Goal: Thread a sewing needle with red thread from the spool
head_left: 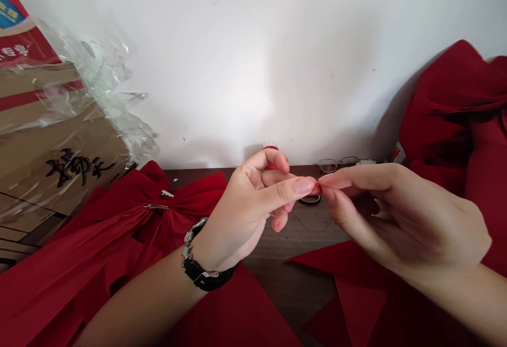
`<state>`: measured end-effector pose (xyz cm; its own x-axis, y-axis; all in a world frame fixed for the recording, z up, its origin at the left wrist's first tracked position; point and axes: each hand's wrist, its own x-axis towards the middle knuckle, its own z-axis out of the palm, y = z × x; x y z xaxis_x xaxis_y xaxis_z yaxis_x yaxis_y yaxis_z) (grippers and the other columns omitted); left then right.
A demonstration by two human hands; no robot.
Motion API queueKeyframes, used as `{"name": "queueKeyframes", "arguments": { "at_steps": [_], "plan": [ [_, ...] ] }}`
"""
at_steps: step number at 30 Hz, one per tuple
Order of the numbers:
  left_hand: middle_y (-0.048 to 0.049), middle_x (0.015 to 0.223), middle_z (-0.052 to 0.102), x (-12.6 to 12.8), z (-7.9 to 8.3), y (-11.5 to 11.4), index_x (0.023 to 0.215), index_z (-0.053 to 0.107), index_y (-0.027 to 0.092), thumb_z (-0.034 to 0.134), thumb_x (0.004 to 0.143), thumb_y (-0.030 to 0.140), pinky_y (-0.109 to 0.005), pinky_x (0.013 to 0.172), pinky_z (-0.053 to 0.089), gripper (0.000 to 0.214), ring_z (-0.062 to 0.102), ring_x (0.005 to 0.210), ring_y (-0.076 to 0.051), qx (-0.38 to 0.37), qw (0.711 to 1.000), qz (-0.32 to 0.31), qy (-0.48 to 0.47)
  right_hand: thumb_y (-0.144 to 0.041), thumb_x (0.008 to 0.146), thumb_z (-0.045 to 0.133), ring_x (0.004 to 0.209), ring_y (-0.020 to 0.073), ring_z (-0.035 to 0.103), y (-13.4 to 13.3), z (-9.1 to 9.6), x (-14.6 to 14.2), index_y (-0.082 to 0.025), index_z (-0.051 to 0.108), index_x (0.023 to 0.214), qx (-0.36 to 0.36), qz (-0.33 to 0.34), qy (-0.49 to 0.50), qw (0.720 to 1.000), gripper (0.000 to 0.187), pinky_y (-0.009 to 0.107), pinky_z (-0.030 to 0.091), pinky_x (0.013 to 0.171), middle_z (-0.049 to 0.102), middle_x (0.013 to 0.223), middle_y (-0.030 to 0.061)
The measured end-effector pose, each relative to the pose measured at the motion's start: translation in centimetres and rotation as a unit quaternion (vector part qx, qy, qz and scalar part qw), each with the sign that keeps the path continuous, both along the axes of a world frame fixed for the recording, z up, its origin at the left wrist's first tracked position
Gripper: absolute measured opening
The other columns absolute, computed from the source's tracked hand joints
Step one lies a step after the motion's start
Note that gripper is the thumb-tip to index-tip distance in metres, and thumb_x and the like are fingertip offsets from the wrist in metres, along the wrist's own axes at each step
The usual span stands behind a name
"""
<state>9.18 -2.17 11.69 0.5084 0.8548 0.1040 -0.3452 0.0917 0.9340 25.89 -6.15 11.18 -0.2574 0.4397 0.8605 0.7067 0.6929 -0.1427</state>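
My left hand [261,194] is raised above the dark table, thumb and index finger pinched together, the other fingers loosely curled. My right hand [404,220] meets it from the right, its thumb and index fingertip also pinched. The fingertips of both hands touch or nearly touch. Whatever lies between them is too small to make out. Behind my left hand, partly hidden, stands a red pincushion [270,148] with several pins upright in it. Under the fingertips shows part of a black ring-shaped object [310,199]. Red fabric [360,283] lies below my right hand.
A large red fabric bow [190,194] with a metal clip [158,206] lies at left. Beside it stands a cardboard box [59,141] with clear plastic wrap [95,77]. Glasses [328,165] rest by the white wall [222,72]. More red fabric [443,109] is piled at right.
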Motion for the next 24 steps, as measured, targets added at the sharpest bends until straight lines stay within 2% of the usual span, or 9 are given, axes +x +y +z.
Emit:
{"name": "queueKeyframes", "arguments": {
  "at_steps": [4,8,12,17,21,24],
  "plan": [
    [0.0083,0.052,0.054,0.0,0.1,-0.2,0.079,0.049,0.02,0.074,0.075,0.02,-0.01,0.036,0.037,0.025,0.047,0.046,-0.004,0.006,1.0,0.012,-0.001,-0.012,0.087,0.056,0.049,0.0113,0.061,0.1,0.8,0.3,-0.023,0.062,0.083,-0.023,0.02,-0.027,0.999,0.013,0.022,0.055,0.057,0.071,0.068,0.0008],
    [0.0068,0.056,0.06,-0.1,0.2,-0.3,0.083,0.051,0.021,0.074,0.076,0.022,-0.012,0.039,0.04,0.023,0.056,0.052,-0.007,0.01,1.0,0.022,0.005,-0.023,0.09,0.057,0.049,0.0147,0.063,0.2,0.8,0.7,-0.023,0.068,0.088,-0.077,0.038,-0.039,0.996,0.012,0.025,0.056,0.054,0.072,0.066,0.0019],
    [0.0053,0.061,0.065,-0.2,0.3,-0.4,0.088,0.054,0.021,0.075,0.075,0.022,-0.013,0.041,0.042,0.025,0.066,0.063,-0.011,0.016,0.999,0.033,0.003,-0.023,0.092,0.055,0.049,0.0143,0.061,0.0,0.4,0.6,-0.025,0.071,0.098,-0.028,0.029,-0.032,0.999,0.017,0.027,0.053,0.049,0.073,0.071,0.0022],
    [0.0026,0.07,0.073,-0.3,0.4,-0.6,0.095,0.056,0.021,0.076,0.073,0.016,-0.014,0.042,0.044,0.031,0.068,0.068,-0.013,0.04,0.998,0.047,-0.01,-0.005,0.082,0.062,0.047,0.0137,0.055,-0.3,0.0,0.0,-0.028,0.069,0.107,0.066,-0.024,-0.045,0.996,0.035,0.03,0.051,0.05,0.071,0.068,-0.0006],
    [0.0032,0.073,0.074,-0.2,0.3,-0.7,0.096,0.054,0.022,0.078,0.07,0.016,-0.015,0.041,0.045,0.035,0.066,0.063,-0.012,0.061,0.996,0.071,-0.01,-0.004,0.08,0.063,0.055,0.0172,0.063,-0.2,-0.2,0.0,-0.033,0.067,0.111,0.073,-0.006,-0.04,0.997,0.043,0.032,0.055,0.054,0.073,0.075,-0.002],
    [0.0029,0.072,0.074,-0.2,0.2,-0.7,0.095,0.055,0.021,0.077,0.071,0.017,-0.016,0.041,0.046,0.033,0.065,0.061,-0.011,0.073,0.994,0.08,-0.001,-0.007,0.083,0.06,0.053,0.015,0.062,-0.2,-0.2,0.2,-0.034,0.067,0.113,0.035,0.03,-0.024,0.999,0.041,0.03,0.055,0.051,0.073,0.073,-0.0022]
  ]
}}
